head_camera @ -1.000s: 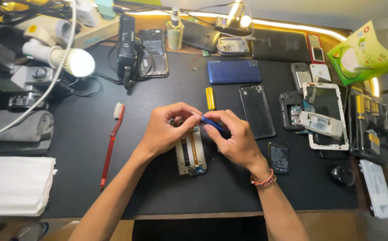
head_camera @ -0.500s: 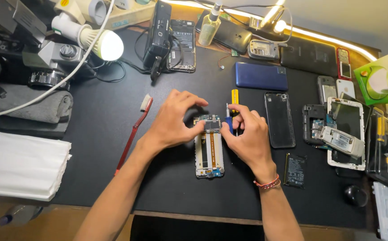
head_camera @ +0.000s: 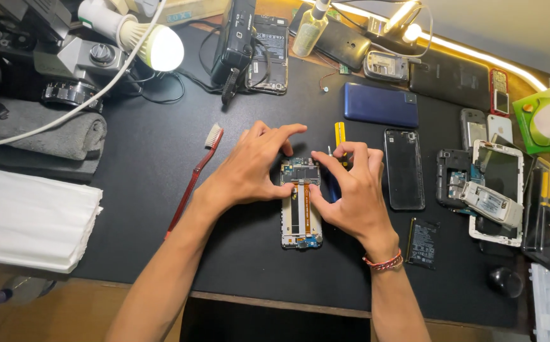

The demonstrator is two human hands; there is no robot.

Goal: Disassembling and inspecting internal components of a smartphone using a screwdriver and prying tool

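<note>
Both hands are down on the opened phone (head_camera: 301, 206), which lies flat on the black mat (head_camera: 161, 190) with its back off, circuit board and orange ribbon cable showing. The left hand (head_camera: 256, 168) sits on the phone's left edge near the top: thumb pressed against the side of the frame, fingers arched and spread over the upper end, palm clear of the mat. It pins the phone rather than wrapping around it.

The right hand (head_camera: 351, 190) comes in from the phone's right side, fingers curled and bunched together. It pinches a slim blue-handled tool (head_camera: 332, 188), whose metal tip pokes out just above the fingertips, right of the phone's top edge. Whether the tip touches the board, I cannot tell. A red braided bracelet (head_camera: 384, 261) circles that wrist.

Left of the phone, a red toothbrush (head_camera: 194, 178) lies slanted, bristles up toward the top. Just beyond the phone's top right corner, a small yellow tool (head_camera: 340, 133) peeks out behind the right hand's fingers. Right of the phone, a black phone back (head_camera: 404, 168) lies flat, and a loose battery (head_camera: 423, 243) rests below it. Farther up from the phone, a blue handset (head_camera: 380, 105) lies face down.
</note>
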